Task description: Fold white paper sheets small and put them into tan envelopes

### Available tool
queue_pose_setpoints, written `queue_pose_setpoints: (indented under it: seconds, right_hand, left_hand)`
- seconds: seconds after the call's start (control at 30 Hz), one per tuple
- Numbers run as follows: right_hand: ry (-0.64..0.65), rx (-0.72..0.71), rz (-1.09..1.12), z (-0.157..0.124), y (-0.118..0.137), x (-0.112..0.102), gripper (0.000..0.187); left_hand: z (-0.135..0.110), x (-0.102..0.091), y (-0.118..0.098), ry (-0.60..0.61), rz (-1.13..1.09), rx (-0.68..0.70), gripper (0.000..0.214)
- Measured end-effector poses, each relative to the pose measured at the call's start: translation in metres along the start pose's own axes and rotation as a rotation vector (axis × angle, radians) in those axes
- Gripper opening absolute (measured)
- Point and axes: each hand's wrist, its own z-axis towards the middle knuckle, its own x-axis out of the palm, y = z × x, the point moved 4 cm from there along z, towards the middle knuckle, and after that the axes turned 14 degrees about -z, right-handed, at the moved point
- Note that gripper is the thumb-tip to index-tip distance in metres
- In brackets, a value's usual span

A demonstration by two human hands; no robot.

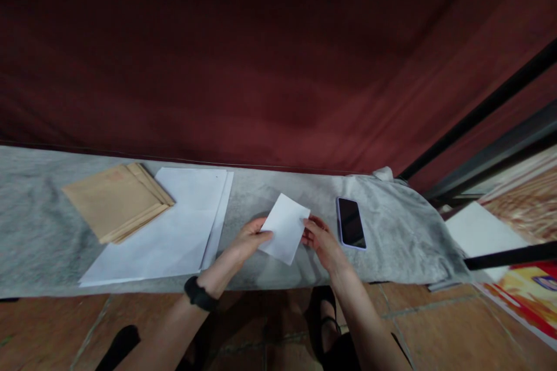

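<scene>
1. Two bare hands meet at the paper [285, 229], a small white piece at the middle of the cloth, close to its near edge. It lies tilted, one corner toward the far side. Holding it from both sides probably keeps it level and steady.
2. The left hand [252, 237] is nearly closed, pinching the paper's left side: thumb flat on top, fingers tucked beneath.
3. The right hand [319, 239] is loosely curled at the right side. Its thumb rests on the paper near the right corner; the other fingers bend below and beside the edge, so the pinch looks lighter. The hands are apart, with the paper spanning the gap.
4. A dark band [200, 294] circles the left wrist.
5. Just right of the right hand, a phone [351, 223] lies face up, screen dark, seemingly set aside to leave room for the hands.
6. To the left, large white sheets [187, 232] lie flat, slightly fanned. Brown envelopes [115, 200] overlap their far left part, perhaps stacked there to stay within reach.
7. Grey cloth [400, 237] covers the long, narrow surface, perhaps as a soft base.
8. Beyond it hangs a dark red curtain [261, 69]; nearest is the tiled floor [435, 324].
</scene>
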Motion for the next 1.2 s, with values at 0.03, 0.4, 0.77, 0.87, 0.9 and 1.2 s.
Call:
queue_pose_setpoints:
  seconds: [0.03,0.4,0.77,0.87,0.9,1.2]
  right_hand:
    - [-0.030,-0.007,-0.029,0.002,0.001,-0.004,0.050]
    - [0.002,-0.036,-0.271,-0.001,-0.009,-0.006,0.034]
    - [-0.127,-0.221,-0.851,0.005,-0.011,-0.011,0.019]
    - [-0.180,-0.263,-1.012,0.004,-0.010,-0.011,0.012]
    - [-0.198,-0.283,-1.085,0.004,-0.010,-0.010,0.010]
    - [-0.197,-0.394,-1.370,0.000,-0.014,-0.007,0.014]
  left_hand:
    - [0.000,0.001,0.000,0.033,0.012,-0.034,0.047]
    - [0.011,-0.029,0.002,-0.358,-0.077,0.141,0.054]
    - [0.021,-0.026,0.002,-0.342,0.339,0.349,0.048]
    - [0.018,-0.021,0.003,-0.356,0.444,0.410,0.047]
    - [0.015,-0.018,0.002,-0.352,0.516,0.448,0.048]
    - [-0.010,0.024,0.031,-0.247,1.410,0.646,0.048]
